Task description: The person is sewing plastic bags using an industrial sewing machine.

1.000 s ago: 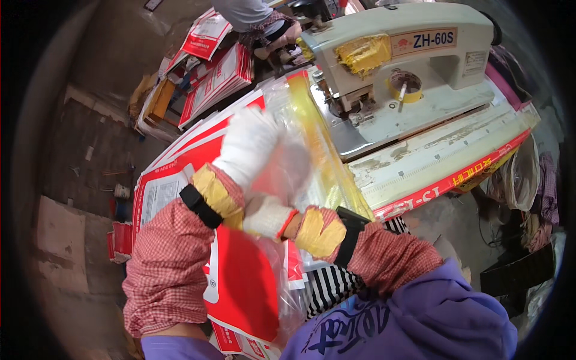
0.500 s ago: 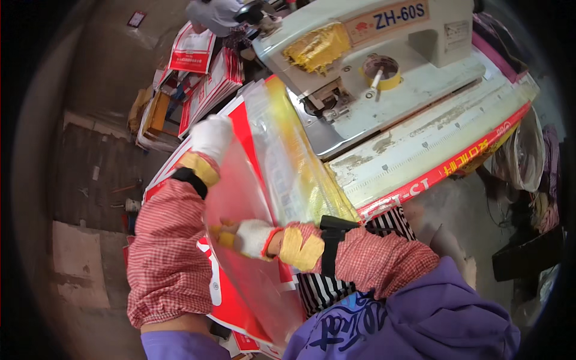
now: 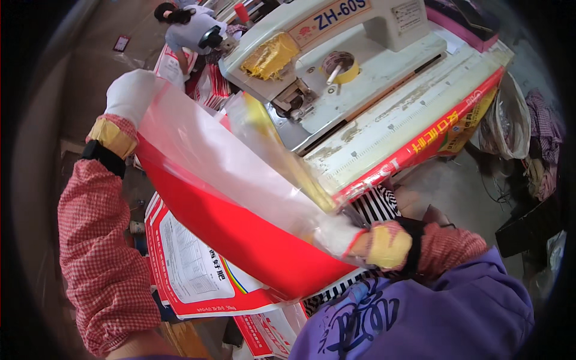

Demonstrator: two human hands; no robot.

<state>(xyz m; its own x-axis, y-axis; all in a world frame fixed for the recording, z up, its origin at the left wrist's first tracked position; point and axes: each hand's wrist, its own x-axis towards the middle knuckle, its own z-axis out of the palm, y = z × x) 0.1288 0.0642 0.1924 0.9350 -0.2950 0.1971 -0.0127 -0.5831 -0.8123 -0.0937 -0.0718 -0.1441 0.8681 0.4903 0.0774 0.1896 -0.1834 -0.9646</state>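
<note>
My left hand (image 3: 129,96), in a white knit glove, is closed on the upper left corner of a red woven bag (image 3: 210,222). Clear plastic film (image 3: 228,156) lies along the bag's raised edge, and the bag stretches between my two hands. My gloved right hand (image 3: 339,237) is at the bag's near right end, partly behind the film; its fingers are blurred and veiled by the plastic. Beneath the raised bag lies a red and white printed bag (image 3: 198,264). Yellow and clear sheeting (image 3: 282,150) runs beside the sewing machine (image 3: 348,78).
A roll of yellow tape (image 3: 348,72) with a white stick in it sits on the machine bed. The long white worktable (image 3: 408,114) has a red printed front edge. Another person (image 3: 189,30) bends near stacked bags at the far left. A clear plastic sack (image 3: 510,120) hangs at the right.
My left hand has moved up and left, pulling the bag's edge out wide. My right hand has moved right, toward my body. The view has shifted, and the printed bag beneath shows more.
</note>
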